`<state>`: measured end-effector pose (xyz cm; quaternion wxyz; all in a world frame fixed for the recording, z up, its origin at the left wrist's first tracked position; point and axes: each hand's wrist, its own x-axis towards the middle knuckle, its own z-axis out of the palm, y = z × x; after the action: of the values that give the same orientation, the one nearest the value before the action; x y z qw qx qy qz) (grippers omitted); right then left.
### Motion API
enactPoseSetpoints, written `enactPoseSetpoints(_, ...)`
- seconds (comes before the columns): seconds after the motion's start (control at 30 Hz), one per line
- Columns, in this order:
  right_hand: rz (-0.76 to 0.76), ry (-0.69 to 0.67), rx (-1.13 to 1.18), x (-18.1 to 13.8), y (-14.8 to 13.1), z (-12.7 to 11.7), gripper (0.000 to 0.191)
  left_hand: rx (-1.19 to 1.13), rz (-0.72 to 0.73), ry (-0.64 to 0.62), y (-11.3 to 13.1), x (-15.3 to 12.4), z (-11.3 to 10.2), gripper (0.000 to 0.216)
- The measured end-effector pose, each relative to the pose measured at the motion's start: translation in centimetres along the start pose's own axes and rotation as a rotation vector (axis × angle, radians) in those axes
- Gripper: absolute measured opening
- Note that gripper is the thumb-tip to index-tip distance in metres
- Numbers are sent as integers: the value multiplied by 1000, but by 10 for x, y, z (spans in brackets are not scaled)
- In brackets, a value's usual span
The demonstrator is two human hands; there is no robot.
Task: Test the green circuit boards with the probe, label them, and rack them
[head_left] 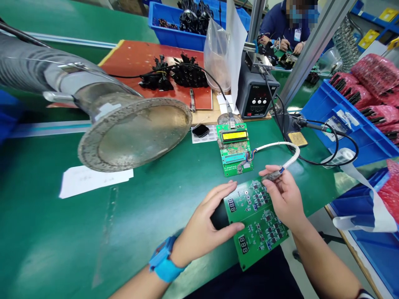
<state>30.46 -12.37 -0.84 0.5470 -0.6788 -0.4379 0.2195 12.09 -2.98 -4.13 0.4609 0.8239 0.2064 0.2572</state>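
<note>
A green circuit board (258, 224) with two small red digit displays lies tilted at the table's near edge. My left hand (208, 220) grips its left side, thumb on top, with a blue strap on the wrist. My right hand (282, 195) pinches a small connector probe (272, 175) on a white cable (280, 146) and presses it onto the board's upper right part. The cable runs back to a smaller green board with a yellow display (234, 147) lying flat farther back.
A wide metal fume-extraction funnel (131, 131) hangs over the left of the green table (62, 236). A soldering station (257, 93), iron stand, red mat with black parts and blue bins sit behind. Blue bins of pink bagged parts (370, 83) stand right. Another person works beyond.
</note>
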Motion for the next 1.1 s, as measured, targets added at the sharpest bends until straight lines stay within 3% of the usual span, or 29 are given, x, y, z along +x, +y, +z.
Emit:
enactPoseSetpoints(0.23, -21, -22, -72, 1, -2, 1, 22, -16, -16, -5, -1, 1, 0, 68)
enactPoseSetpoints(0.63, 33, 91, -158, -3, -3, 8, 19, -21, -2, -15, -3, 1, 0, 70)
enactPoseSetpoints(1.1, -14, 90, -105, -5, 3, 5, 17, -15, -21, -23, -1, 2, -1, 69)
